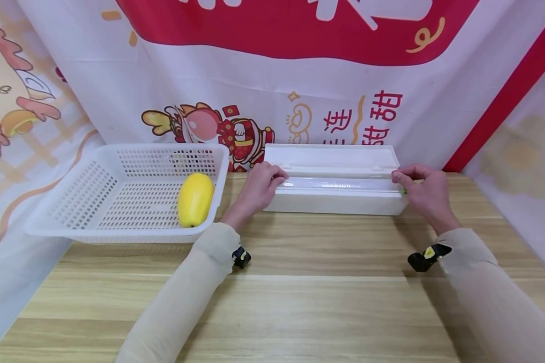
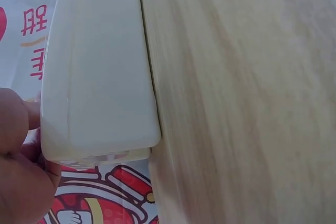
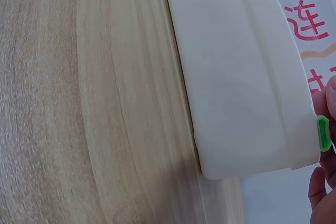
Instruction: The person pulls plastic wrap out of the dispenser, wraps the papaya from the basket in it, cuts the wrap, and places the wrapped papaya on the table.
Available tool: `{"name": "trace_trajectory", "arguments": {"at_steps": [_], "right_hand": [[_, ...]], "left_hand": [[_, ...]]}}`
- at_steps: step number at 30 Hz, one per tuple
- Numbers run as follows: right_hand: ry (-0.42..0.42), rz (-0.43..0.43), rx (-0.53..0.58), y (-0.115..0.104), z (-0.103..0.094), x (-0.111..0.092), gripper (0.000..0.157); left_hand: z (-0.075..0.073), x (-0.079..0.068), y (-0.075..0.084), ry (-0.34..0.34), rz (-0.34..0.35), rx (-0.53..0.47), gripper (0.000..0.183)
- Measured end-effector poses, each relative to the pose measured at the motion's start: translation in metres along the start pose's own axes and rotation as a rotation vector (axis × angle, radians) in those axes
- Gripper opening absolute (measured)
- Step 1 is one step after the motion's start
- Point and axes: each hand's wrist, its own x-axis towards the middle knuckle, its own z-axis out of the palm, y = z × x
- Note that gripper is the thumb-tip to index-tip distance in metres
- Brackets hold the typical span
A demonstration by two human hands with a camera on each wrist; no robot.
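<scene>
A long white cling film dispenser (image 1: 336, 202) stands on the wooden table with its lid (image 1: 331, 155) raised at the back. Clear, shiny cling film (image 1: 338, 184) spans the opening between the two hands. My left hand (image 1: 260, 185) is at the dispenser's left end, thumb and fingers curled together at the film's corner. At the opposite end my right hand (image 1: 424, 190) pinches the film's other corner between thumb and forefinger. Right by those fingers sits a small green slide cutter (image 3: 324, 133). Both wrist views show the dispenser's smooth front wall (image 2: 102, 72), with the fingertips partly hidden behind it.
Left of the dispenser, a white perforated plastic basket (image 1: 79, 233) holds a yellow mango-like fruit (image 1: 196, 199). A printed cloth (image 1: 254, 75) hangs directly behind the table. Bare wooden tabletop (image 1: 318, 307) extends in front of the dispenser, between the forearms.
</scene>
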Motion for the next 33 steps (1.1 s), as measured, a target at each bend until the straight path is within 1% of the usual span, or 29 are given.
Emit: {"name": "trace_trajectory", "arguments": {"at_steps": [2, 5, 7, 10, 14, 18, 21, 27, 33], "right_hand": [[0.007, -0.001, 0.004, -0.001, -0.001, -0.001, 0.046], [0.017, -0.002, 0.01, -0.002, -0.002, -0.001, 0.045], [0.026, 0.001, 0.01, -0.003, -0.003, -0.001, 0.045], [0.034, 0.017, 0.008, -0.006, -0.003, -0.002, 0.047], [0.039, 0.03, 0.022, -0.012, -0.002, -0.002, 0.049], [0.042, 0.026, 0.049, -0.017, -0.001, -0.003, 0.048], [0.049, 0.016, 0.077, -0.019, -0.001, -0.005, 0.047], [0.07, -0.017, 0.116, -0.021, -0.002, -0.006, 0.045], [0.074, -0.022, 0.11, -0.029, -0.006, -0.006, 0.044]], "left_hand": [[0.0, 0.0, 0.001, 0.012, -0.001, 0.025, 0.02], [0.002, 0.001, 0.002, 0.049, -0.005, 0.059, 0.019], [0.003, 0.002, 0.003, 0.07, -0.013, 0.062, 0.019], [0.004, 0.004, 0.003, 0.079, -0.039, 0.053, 0.02], [0.004, 0.006, 0.004, 0.085, -0.068, -0.006, 0.022], [0.005, 0.007, 0.006, 0.115, -0.092, -0.084, 0.023], [0.005, 0.007, 0.008, 0.139, -0.1, -0.115, 0.022], [0.005, 0.008, 0.012, 0.195, -0.107, -0.15, 0.021], [0.001, 0.009, 0.017, 0.263, -0.092, -0.158, 0.019]]}}
